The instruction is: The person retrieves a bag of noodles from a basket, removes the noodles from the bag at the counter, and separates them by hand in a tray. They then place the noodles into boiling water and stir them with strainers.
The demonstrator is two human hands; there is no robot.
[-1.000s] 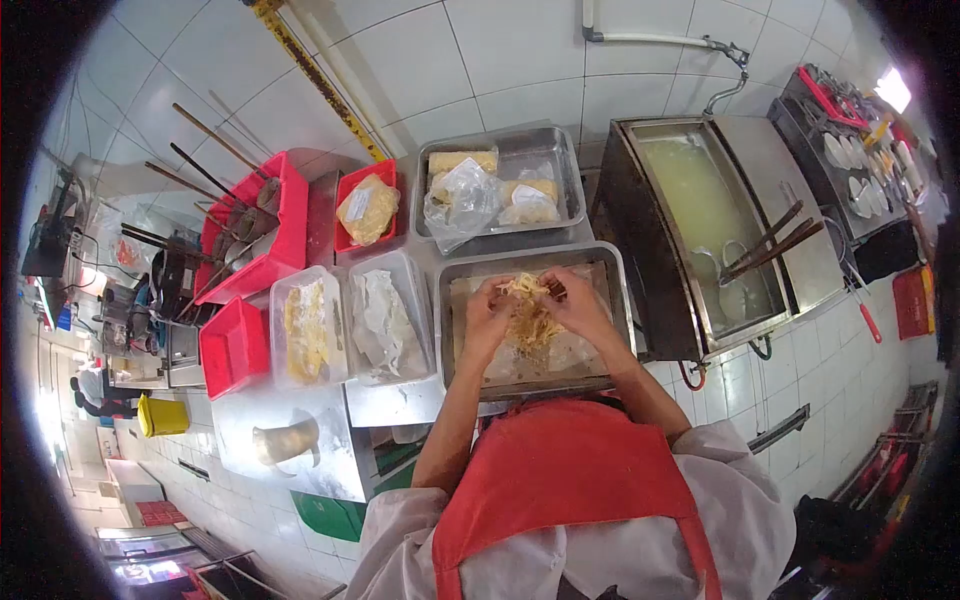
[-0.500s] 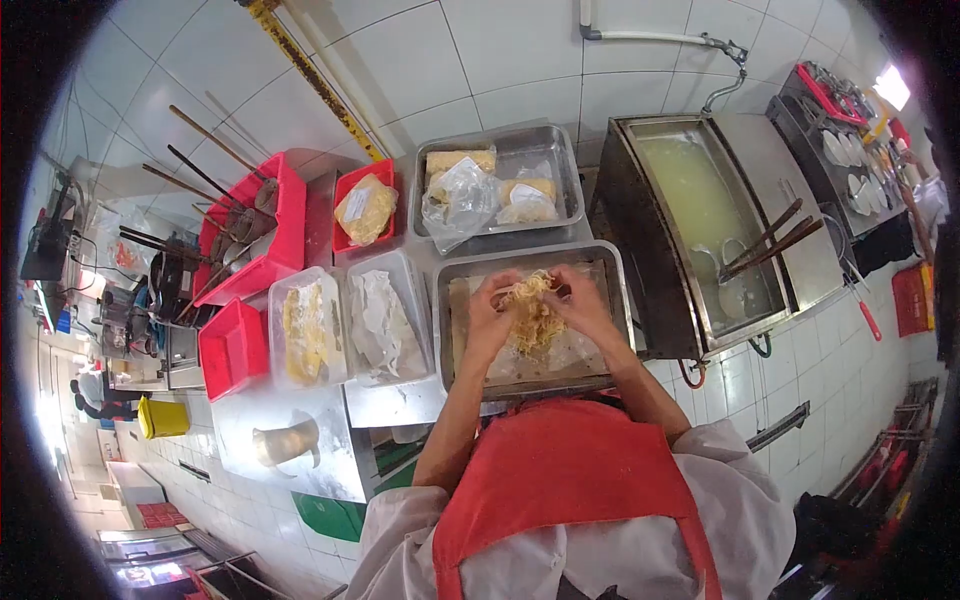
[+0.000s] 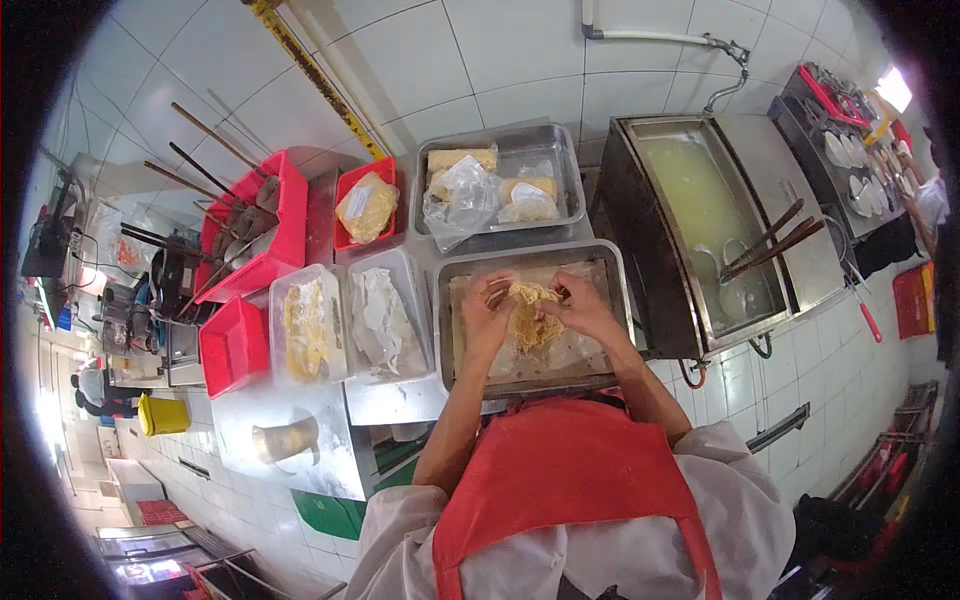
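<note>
Both my hands are over a metal tray (image 3: 470, 385) lined with pale, floury paper. A bundle of thin yellow noodles (image 3: 537, 318) hangs between them, its lower strands reaching the lining. My left hand (image 3: 488, 305) grips the noodles' left side with bent fingers. On the other side my right hand (image 3: 585, 305) pinches the top right of the bundle. The fingertips are partly hidden by strands. Left of the tray stands a clear plastic tub (image 3: 420, 345) with crumpled white paper, and beside it another tub (image 3: 335, 350) with flat yellow pieces.
Behind lies a second metal tray (image 3: 573, 190) with bagged yellow blocks. A small red basket (image 3: 341, 236) holds another bag. Further left are a pink-red bin (image 3: 290, 235) with long-handled tools and a red box (image 3: 235, 350). A vat of cloudy liquid (image 3: 690, 190) stands right, strainer handles across it.
The noodle bundle now hangs narrower and more gathered, its top strands drawn out between my hands. My hands have shifted only slightly.
</note>
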